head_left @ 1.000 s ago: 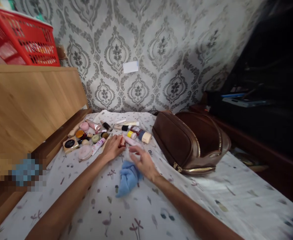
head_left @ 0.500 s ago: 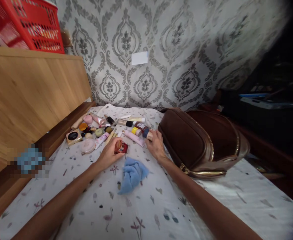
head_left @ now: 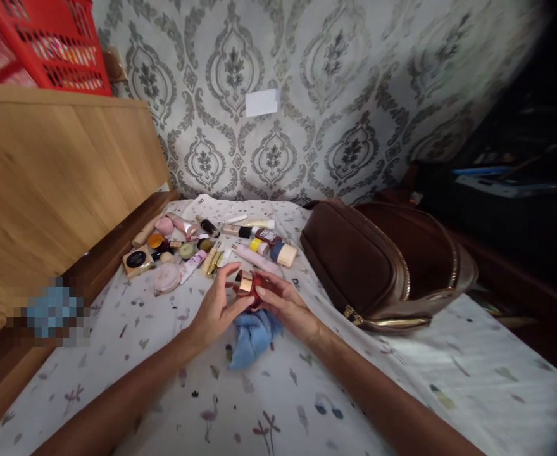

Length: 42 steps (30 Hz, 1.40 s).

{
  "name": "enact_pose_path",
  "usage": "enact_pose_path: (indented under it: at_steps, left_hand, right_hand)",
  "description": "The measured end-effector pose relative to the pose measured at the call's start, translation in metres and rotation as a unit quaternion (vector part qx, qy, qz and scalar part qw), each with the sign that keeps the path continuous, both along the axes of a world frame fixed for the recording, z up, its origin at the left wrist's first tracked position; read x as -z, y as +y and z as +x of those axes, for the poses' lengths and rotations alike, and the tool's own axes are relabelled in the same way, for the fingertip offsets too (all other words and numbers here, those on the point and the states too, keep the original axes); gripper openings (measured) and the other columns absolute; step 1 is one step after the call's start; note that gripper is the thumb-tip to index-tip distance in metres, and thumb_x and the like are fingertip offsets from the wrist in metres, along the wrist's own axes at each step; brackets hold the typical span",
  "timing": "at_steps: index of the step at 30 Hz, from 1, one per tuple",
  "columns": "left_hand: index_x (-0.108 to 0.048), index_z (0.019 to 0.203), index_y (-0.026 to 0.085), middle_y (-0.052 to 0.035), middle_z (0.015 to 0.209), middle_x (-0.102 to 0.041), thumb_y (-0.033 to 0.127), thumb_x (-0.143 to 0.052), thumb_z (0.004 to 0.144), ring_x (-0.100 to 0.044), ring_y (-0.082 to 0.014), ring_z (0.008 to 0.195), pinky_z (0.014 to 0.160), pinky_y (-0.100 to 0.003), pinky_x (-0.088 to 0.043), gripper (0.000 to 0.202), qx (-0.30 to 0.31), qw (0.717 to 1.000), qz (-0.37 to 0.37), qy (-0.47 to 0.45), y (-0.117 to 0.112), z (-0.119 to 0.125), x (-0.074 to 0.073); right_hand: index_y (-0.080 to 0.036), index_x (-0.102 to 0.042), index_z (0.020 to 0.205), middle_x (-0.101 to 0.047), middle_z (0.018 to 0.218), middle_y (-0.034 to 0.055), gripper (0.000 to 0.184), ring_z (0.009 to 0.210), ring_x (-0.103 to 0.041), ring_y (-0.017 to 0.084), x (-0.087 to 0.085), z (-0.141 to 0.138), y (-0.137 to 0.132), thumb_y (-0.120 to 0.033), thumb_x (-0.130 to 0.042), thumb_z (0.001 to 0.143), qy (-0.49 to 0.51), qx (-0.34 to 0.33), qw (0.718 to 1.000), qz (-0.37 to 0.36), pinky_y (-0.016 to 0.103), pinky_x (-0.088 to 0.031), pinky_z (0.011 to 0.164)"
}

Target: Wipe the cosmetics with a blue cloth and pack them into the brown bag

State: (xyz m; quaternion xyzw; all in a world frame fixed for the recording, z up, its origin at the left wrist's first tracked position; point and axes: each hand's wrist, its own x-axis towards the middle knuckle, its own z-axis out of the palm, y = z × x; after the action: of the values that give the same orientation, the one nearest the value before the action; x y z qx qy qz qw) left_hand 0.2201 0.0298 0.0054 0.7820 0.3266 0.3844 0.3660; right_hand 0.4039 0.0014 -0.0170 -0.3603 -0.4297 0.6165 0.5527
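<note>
A small red jar with a shiny gold cap [head_left: 246,283] is held tilted between my two hands above the bed sheet. My left hand [head_left: 211,311] curves around its cap end, thumb below and fingers above. My right hand [head_left: 294,309] grips the red body from the other side, hiding part of it. Just beneath lies a crumpled blue cloth [head_left: 252,341]. Beyond my hands a pink tube [head_left: 256,258] and a bottle with a dark blue band and beige end [head_left: 284,253] rest on the sheet.
Several cosmetics spread to the left, including a pink round compact [head_left: 166,278] and a square gold compact [head_left: 137,261]. A brown bag [head_left: 354,253] lies unzipped on the right. A wooden cabinet [head_left: 60,171] bears a red basket [head_left: 69,47]. The patterned wall [head_left: 278,158] stands behind.
My right hand has let go of the blue-and-beige bottle and moved left to the red jar. My left hand has brought the jar slightly right, over the cloth.
</note>
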Motion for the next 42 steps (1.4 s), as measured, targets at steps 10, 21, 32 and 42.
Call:
enact_pose_path:
  at_steps: [10,21,32,42]
  left_hand:
    - [-0.061,0.104,0.025,-0.0076,0.1,-0.064,0.041,-0.051,0.098,-0.058,-0.0253,0.093,0.081,-0.039,-0.05,0.019,0.055,0.955,0.191,0.221,-0.044,-0.009,0.026]
    - [-0.052,0.085,0.023,-0.006,0.09,-0.058,0.038,-0.045,0.098,-0.057,-0.0237,0.09,0.081,-0.036,-0.045,0.021,-0.075,0.958,0.213,0.178,-0.011,0.021,-0.019]
    - [-0.059,0.088,0.019,0.0003,0.079,-0.058,0.054,-0.055,0.09,-0.055,-0.0153,0.075,0.069,-0.025,-0.047,0.035,-0.027,0.985,-0.169,-0.015,0.029,0.007,0.017]
    - [-0.048,0.134,0.022,-0.0038,0.101,-0.063,0.057,-0.079,0.075,-0.059,-0.0154,0.08,0.068,-0.026,-0.053,0.075,0.155,0.933,-0.301,-0.122,0.018,0.009,0.022]
  right_hand:
    - [-0.024,-0.062,0.112,-0.071,0.112,0.0068,0.053,0.091,-0.07,0.023,0.021,0.016,-0.008,-0.045,-0.085,0.07,0.028,0.128,0.991,0.003,0.036,-0.058,0.074]
    - [-0.025,-0.061,0.117,-0.07,0.105,0.005,0.058,0.09,-0.067,0.02,0.019,0.013,-0.015,-0.047,-0.084,0.069,-0.156,0.072,0.978,0.119,0.039,-0.058,0.085]
    - [-0.026,-0.063,0.122,-0.066,0.121,0.0075,0.052,0.11,-0.065,0.024,0.014,0.008,-0.025,-0.035,-0.083,0.076,-0.139,-0.034,0.983,0.115,0.045,-0.053,0.1]
    - [-0.029,-0.06,0.12,-0.07,0.119,0.0062,0.049,0.108,-0.068,0.024,0.016,0.01,-0.018,-0.039,-0.082,0.078,-0.054,0.045,0.993,0.09,0.047,-0.054,0.099]
